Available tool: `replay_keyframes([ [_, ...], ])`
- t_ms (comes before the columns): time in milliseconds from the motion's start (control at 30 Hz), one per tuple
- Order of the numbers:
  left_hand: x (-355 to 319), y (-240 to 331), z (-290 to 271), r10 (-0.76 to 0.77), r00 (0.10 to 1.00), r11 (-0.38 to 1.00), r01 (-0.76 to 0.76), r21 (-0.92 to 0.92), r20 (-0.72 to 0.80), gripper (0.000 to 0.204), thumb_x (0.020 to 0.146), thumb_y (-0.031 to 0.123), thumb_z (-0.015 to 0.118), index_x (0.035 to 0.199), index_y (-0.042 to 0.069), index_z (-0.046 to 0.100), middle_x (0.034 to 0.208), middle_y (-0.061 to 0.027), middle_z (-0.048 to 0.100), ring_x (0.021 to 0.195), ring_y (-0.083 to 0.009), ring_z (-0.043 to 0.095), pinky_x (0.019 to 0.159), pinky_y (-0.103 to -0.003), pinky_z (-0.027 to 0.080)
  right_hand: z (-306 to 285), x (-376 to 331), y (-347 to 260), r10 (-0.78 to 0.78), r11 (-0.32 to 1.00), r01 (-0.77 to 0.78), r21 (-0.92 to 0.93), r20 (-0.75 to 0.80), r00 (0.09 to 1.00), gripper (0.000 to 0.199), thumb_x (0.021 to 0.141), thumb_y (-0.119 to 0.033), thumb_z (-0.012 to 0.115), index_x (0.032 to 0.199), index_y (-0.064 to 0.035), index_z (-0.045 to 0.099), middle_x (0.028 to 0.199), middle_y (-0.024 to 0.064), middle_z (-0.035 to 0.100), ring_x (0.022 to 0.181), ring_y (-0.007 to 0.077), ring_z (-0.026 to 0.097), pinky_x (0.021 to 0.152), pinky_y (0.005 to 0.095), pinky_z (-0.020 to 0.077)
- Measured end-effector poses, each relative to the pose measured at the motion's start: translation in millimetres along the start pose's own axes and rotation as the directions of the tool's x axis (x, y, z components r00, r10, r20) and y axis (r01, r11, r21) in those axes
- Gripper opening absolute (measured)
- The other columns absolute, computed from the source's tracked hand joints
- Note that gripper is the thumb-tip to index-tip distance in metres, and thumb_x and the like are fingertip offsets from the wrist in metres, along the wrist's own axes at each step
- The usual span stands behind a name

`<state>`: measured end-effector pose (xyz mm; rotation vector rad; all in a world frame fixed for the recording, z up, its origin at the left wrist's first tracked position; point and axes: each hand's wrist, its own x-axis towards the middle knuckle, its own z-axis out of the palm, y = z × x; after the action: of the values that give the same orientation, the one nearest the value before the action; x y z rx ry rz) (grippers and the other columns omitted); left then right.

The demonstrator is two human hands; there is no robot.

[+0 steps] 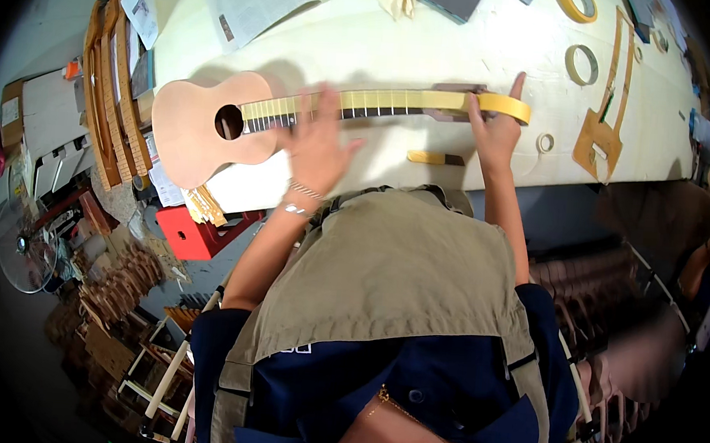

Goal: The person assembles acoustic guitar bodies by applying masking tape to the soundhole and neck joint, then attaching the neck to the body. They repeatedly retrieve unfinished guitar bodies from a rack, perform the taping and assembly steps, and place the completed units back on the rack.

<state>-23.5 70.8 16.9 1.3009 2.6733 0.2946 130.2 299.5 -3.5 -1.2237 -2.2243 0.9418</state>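
An unfinished pale wooden ukulele (201, 128) lies across the table, its body to the left and its neck running right. A strip of yellow masking tape (380, 100) covers the far side of the fretboard, leaving dark wood with frets along the near side. My left hand (319, 141), slightly blurred, is over the neck near the body with its fingers spread. Around the roll of yellow masking tape (517, 109) at the headstock end, my right hand (497, 133) is closed, its index finger pointing away. Much of the headstock (453, 113) is hidden.
A small yellow-and-dark tool (435, 157) lies near the table's front edge. Tape rolls (582, 64) and a wooden template (599, 140) are at right. Newspaper (259, 1) lies at the back, curved wooden strips (114, 81) at left. A red box (198, 231) sits below the table's left end.
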Motion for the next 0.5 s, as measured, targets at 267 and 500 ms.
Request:
replay_keyframes([
  [267,20.1,111.6,38.6,0.64,0.768,0.763,-0.634,-0.13,0.012,0.027,0.074,0.016,0.061,0.098,0.006,0.056,0.107,-0.0081,0.054,0.106,-0.0218,0.048,0.084,-0.036,0.041,6.8,9.0,20.5,-0.006,0.981,-0.014,0.193,0.101,0.995,0.076,0.091,-0.036,0.05,0.143,0.0053,0.012,0.093,0.0177,0.06,0.088,0.0292,0.056,0.079,0.0346,0.0433],
  [500,10.1,102.7,35.9,0.342,0.926,0.927,-0.305,-0.216,0.16,0.008,0.071,0.007,0.065,0.074,0.004,0.057,0.072,-0.0072,0.06,0.068,-0.0215,0.061,0.057,-0.032,0.048,14.5,8.0,32.3,-0.104,0.986,0.095,0.14,0.061,0.993,0.067,0.096,-0.036,0.04,0.144,0.0025,0.013,0.091,0.0097,0.06,0.073,0.0168,0.057,0.068,0.0278,0.0476],
])
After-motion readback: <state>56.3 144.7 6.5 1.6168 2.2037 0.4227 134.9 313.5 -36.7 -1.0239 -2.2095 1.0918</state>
